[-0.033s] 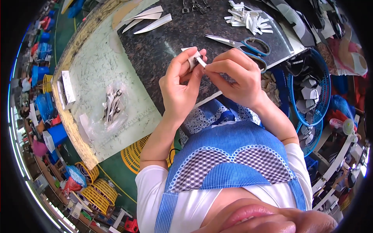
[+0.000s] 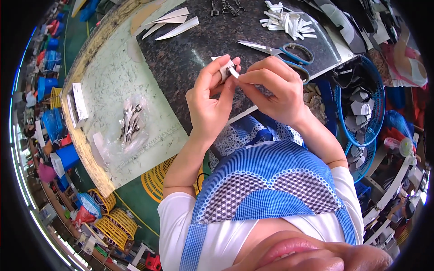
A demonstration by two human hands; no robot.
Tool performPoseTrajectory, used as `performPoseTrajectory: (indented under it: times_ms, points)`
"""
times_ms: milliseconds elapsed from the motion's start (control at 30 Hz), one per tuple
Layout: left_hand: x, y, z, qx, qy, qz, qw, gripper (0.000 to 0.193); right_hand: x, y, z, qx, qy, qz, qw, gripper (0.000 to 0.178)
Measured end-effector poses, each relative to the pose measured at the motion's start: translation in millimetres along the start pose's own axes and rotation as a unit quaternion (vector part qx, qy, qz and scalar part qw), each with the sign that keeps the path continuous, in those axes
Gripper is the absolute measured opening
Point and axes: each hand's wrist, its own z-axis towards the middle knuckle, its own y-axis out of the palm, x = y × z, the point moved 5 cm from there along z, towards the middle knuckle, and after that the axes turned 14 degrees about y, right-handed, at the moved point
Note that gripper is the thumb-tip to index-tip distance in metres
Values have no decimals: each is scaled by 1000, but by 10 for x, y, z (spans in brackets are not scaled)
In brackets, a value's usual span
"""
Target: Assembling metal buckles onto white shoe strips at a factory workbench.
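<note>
Above the near edge of a dark stone slab [image 2: 174,56], my left hand [image 2: 205,99] pinches a white pointed strap piece [image 2: 223,71] between thumb and fingers. A small dark buckle [image 2: 231,68] sits at its end. From the buckle runs a narrow white strip [image 2: 234,73], its free end pinched by my right hand [image 2: 278,88]. Fingertips hide part of the buckle and strip. Blue-handled scissors [image 2: 269,49] lie with blades parted just beyond my right hand. Farther back are a pile of short white strips [image 2: 289,22], several dark buckles [image 2: 226,8] and long pointed white pieces [image 2: 178,28].
On the pale worktop at left lie a clear bag of buckled straps [image 2: 132,122] and a white box [image 2: 78,105]. Blue baskets [image 2: 383,101] of grey-white pieces stand at right, close to my right elbow. A yellow basket [image 2: 153,180] is below the table edge.
The white strip at the buckle now shows a slightly stronger curve, and the buckle is a little more exposed. Both hands stay nearly in place.
</note>
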Motion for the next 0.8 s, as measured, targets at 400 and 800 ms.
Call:
performPoseTrajectory:
  times_ms: [400, 800]
  points:
    - [249, 168, -5, -162, 152, 231, 947, 63, 231, -159, -120, -87, 201, 159, 963, 32]
    - [237, 255, 48, -229, 168, 182, 941, 60, 237, -355, -134, -100, 183, 111, 972, 18]
